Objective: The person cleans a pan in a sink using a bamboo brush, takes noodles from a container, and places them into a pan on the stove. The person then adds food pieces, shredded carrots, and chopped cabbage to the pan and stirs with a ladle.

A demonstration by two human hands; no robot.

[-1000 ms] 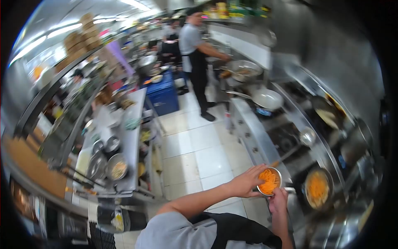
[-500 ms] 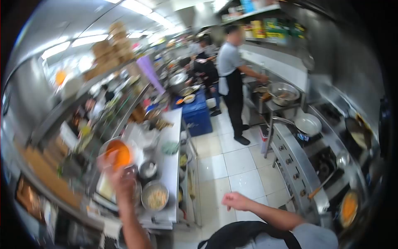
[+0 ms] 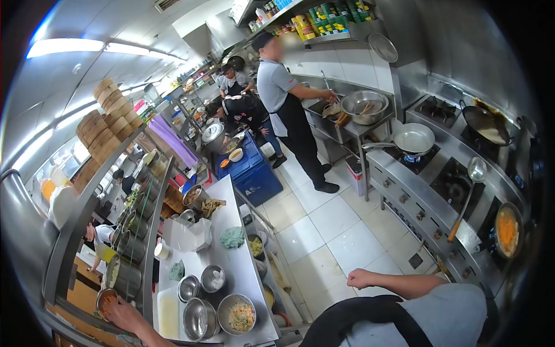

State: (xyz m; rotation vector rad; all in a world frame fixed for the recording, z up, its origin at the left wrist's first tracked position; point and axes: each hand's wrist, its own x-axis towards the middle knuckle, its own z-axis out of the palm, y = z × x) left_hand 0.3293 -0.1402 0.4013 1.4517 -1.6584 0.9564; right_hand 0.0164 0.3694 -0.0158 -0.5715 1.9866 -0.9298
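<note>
My left hand [image 3: 124, 315] is at the left shelf rack, its fingers on the rim of a small metal bowl [image 3: 107, 302] with orange shreds inside; the thumb side is partly hidden. Over the floor in front of my body, my right hand [image 3: 361, 279] is curled into a loose fist, with nothing visible in it. Right of the left arm, on the steel counter [image 3: 222, 194], stand a bowl of mixed shredded food [image 3: 240, 317], an empty-looking metal bowl [image 3: 199, 319] and two smaller bowls. A white cutting board [image 3: 168, 315] lies beside them.
The stove [image 3: 413, 214] on the right carries a pan of orange food [image 3: 507, 232], a ladle [image 3: 465, 199], a white frying pan [image 3: 414, 139] over a flame and a dark wok [image 3: 485, 124]. A co-worker [image 3: 289, 110] stands ahead. A blue chest [image 3: 248, 170] stands beyond the counter.
My left hand has moved left and down, from above the counter with the orange bowl to the shelf rack. My right hand has shifted right in view, still curled. The view has turned slightly.
</note>
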